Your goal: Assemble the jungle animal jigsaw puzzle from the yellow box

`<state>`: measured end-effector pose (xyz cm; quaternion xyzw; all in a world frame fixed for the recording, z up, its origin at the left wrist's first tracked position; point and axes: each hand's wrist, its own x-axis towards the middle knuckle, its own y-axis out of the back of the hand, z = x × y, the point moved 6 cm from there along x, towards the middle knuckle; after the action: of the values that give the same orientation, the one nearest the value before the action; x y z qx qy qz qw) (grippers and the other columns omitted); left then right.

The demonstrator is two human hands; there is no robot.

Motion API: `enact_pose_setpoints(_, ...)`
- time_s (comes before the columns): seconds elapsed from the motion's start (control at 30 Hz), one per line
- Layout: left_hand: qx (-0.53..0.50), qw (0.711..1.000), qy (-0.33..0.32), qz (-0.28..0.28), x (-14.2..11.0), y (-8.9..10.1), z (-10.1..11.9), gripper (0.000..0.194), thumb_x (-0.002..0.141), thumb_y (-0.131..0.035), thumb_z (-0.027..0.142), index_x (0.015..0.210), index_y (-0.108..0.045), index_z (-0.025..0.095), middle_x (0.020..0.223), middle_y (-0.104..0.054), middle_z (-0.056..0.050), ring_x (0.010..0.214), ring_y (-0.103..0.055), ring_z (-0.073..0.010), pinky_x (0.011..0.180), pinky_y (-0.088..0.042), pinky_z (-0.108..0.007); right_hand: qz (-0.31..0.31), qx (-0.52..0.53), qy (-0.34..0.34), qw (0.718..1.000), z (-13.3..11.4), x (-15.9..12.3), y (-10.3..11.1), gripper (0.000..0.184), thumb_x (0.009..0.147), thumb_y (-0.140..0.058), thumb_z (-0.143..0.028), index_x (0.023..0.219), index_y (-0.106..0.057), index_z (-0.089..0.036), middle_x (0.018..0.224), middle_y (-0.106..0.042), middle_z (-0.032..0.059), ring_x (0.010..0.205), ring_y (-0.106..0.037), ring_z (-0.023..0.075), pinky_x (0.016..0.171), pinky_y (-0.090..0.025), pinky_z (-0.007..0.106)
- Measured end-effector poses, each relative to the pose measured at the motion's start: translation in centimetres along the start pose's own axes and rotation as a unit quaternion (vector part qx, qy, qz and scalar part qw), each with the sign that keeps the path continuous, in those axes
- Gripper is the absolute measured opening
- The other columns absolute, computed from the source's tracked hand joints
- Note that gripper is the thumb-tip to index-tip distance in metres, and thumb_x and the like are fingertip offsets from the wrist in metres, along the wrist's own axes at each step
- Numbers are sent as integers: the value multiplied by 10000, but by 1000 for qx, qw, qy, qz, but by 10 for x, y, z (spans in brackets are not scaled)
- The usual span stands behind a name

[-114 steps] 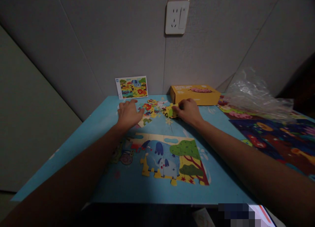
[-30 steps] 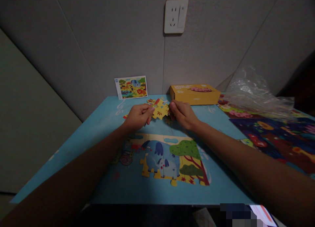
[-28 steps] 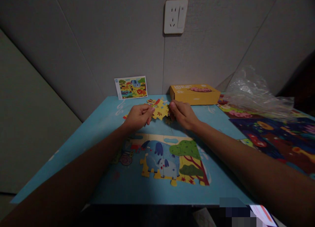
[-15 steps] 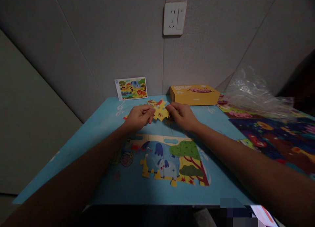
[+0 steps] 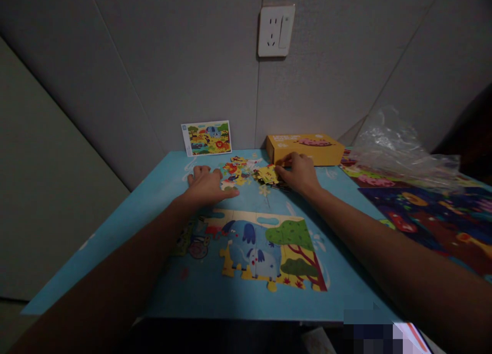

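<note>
My left hand (image 5: 207, 187) is open, fingers apart and thumb stretched to the right. It hovers by the left side of loose puzzle pieces (image 5: 240, 172) that lie spread on the blue table. Closed at the right of a small stack of yellow puzzle pieces (image 5: 266, 174), my right hand (image 5: 300, 173) pinches a puzzle piece at the stack's edge; its fingertips partly cover it. Closer to me lies a joined section of puzzle (image 5: 253, 244) showing two blue elephants and green trees, with knobs along its lower and left edges. My left forearm hides part of the table beside it.
A picture card (image 5: 207, 139) leans against the wall at the back. Right of it stands a yellow box (image 5: 307, 149). Crumpled clear plastic (image 5: 403, 151) and a dark, colourful puzzle (image 5: 430, 221) lie at the right. The table's front edge (image 5: 246, 319) runs below.
Both hands were close together, holding yellow pieces between them. Now they are apart: my left hand has let go, opened and moved left, while my right hand has moved right beside the stack.
</note>
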<state>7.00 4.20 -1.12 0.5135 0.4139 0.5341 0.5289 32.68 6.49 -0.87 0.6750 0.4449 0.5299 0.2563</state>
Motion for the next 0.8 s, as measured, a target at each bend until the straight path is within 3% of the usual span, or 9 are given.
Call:
enact_pose_setpoints(0.13,-15,999,-9,-32,1,-7,-2,695,657,-620,712,1115,-624,189,1248,-508,-202,1244,-361,-432,974,-353,-546,66,37,22,997,-9,-3,11,273,786,-591,-317,991,-659,-150,978,-640,164,962,-550,313,825,-409,414)
enact_pose_setpoints(0.27,-50,998,-37,22,3,0,5,590,655,-725,564,1095,-601,191,1241,-532,-176,1218,-407,-409,949,-383,-507,51,152,165,973,-40,-12,20,157,804,-560,-223,902,-666,-161,915,-675,111,913,-588,258,836,-424,377)
enact_pose_setpoints(0.43,-188,954,-223,67,-10,12,41,320,764,-696,297,1055,-593,213,987,-673,-45,973,-609,-251,911,-429,-409,-45,261,258,929,-75,-32,20,323,844,-624,-328,1116,-618,-153,919,-698,81,828,-626,199,763,-457,321)
enact_pose_setpoints(0.53,-262,927,-245,113,-17,18,46,367,749,-717,288,1078,-583,196,976,-684,-46,956,-635,-238,886,-457,-385,-96,319,262,906,-83,-38,18,359,863,-615,-284,1202,-586,-170,800,-707,29,688,-629,149,689,-458,278)
enact_pose_setpoints(0.7,-363,895,-195,172,-17,22,35,522,763,-708,253,1236,-499,182,872,-692,-28,839,-662,-201,814,-507,-355,-31,362,202,909,-71,-32,24,245,861,-606,-302,1065,-664,-178,748,-698,20,624,-606,127,626,-454,254)
enact_pose_setpoints(0.8,-400,876,-166,210,-14,23,28,340,799,-656,237,1124,-576,176,766,-667,-5,748,-647,-167,772,-527,-331,-55,390,145,908,-63,-28,16,251,850,-612,-331,1020,-659,-152,703,-694,23,584,-604,126,584,-448,246)
